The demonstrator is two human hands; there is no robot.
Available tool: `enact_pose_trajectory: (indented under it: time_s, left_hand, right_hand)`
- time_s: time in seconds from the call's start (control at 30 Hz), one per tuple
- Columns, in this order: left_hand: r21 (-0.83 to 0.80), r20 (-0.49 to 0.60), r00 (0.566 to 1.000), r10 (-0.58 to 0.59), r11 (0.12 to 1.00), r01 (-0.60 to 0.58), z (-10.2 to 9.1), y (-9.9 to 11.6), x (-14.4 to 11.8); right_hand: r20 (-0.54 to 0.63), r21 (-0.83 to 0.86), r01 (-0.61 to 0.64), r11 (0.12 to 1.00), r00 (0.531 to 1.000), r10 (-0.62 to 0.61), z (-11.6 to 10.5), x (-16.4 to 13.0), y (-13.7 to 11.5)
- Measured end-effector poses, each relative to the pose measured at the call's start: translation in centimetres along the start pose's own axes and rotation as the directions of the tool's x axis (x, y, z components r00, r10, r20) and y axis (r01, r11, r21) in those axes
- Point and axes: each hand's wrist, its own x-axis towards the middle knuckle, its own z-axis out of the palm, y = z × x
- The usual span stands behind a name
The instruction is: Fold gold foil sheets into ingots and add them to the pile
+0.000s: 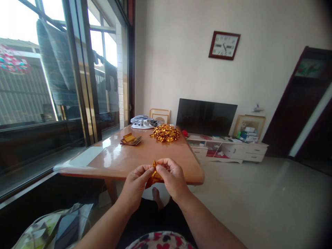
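Wooden and glossy, the bench fills the middle of the frame, running from the window at the left toward the dark television at centre right. On its far end, upper centre of the frame, sits a heap of folded gold pieces, with a small stack of flat gold sheets just to its left and a bundle of cloth behind both. A wall clock hangs at upper right of centre.

Low in the centre of the frame, off the near edge of the bench and above the lap, both hands meet on one gold foil paper. The left hand pinches its lower left part, fingers closed on it; the right hand has its grip narrow too, thumb and fingertips closed on the top edge.

Folding seems to be the step in hand. To do it well, I judge the edges should be lined up before any crease is pressed, with one hand holding the sheet steady while the other runs the fold firmly, since foil this thin keeps every stray wrinkle.
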Motion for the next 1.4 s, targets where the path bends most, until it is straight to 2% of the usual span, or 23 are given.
enact_pose_trajectory:
  time_s: [0.07,0.13,0.23,0.37,0.47,0.6,0.67,0.8,0.97,1.2,1.4]
  left_hand:
    - [-0.002,-0.003,1.000,-0.013,1.000,0.013,0.0,0.1,0.0]
    - [-0.005,-0.002,1.000,-0.018,1.000,0.018,0.0,0.1,-0.1]
    - [-0.020,-0.003,1.000,-0.006,1.000,0.006,-0.1,0.2,-0.1]
    - [-0.006,-0.015,1.000,0.013,1.000,-0.013,-0.1,0.3,-0.1]
    - [0.027,0.006,0.999,0.034,0.999,-0.034,0.1,0.5,0.0]
    - [0.074,0.029,0.997,0.065,0.995,-0.067,0.1,0.6,0.0]
    - [0.090,0.028,0.997,0.071,0.993,-0.074,0.1,0.6,0.0]
    - [0.122,0.027,0.996,0.089,0.988,-0.091,0.2,0.7,-0.1]
    - [0.162,0.021,0.995,0.099,0.982,-0.101,0.3,1.0,-0.3]
    - [0.118,-0.018,1.000,0.001,0.993,0.001,0.2,0.7,-0.3]
    - [0.116,-0.010,1.000,-0.023,0.993,0.024,-0.1,0.0,-0.1]
  right_hand:
    - [0.023,0.000,0.008,1.000,1.000,-0.008,0.1,0.0,0.0]
    - [-0.007,-0.026,0.036,0.999,0.999,-0.036,0.1,-0.1,-0.2]
    - [-0.069,-0.150,0.137,0.979,0.986,-0.149,-0.2,-0.3,-0.6]
    - [-0.040,-0.272,0.234,0.933,0.966,-0.254,-0.6,-0.4,-1.0]
    - [-0.040,-0.246,0.177,0.953,0.980,-0.193,-0.5,-0.4,-1.0]
    - [0.017,0.007,-0.033,0.999,0.999,0.033,-0.1,-0.4,-1.2]
    - [0.052,0.096,-0.089,0.991,0.995,0.084,0.1,-0.6,-1.6]
    - [0.085,0.154,-0.122,0.980,0.990,0.110,0.3,-0.7,-2.3]
    - [0.014,0.092,-0.080,0.993,0.997,0.079,0.3,-0.6,-1.6]
    - [-0.021,0.078,-0.058,0.995,0.998,0.060,0.0,-0.5,-0.6]
    - [0.000,0.065,-0.080,0.995,0.997,0.080,-0.1,-0.5,-0.4]
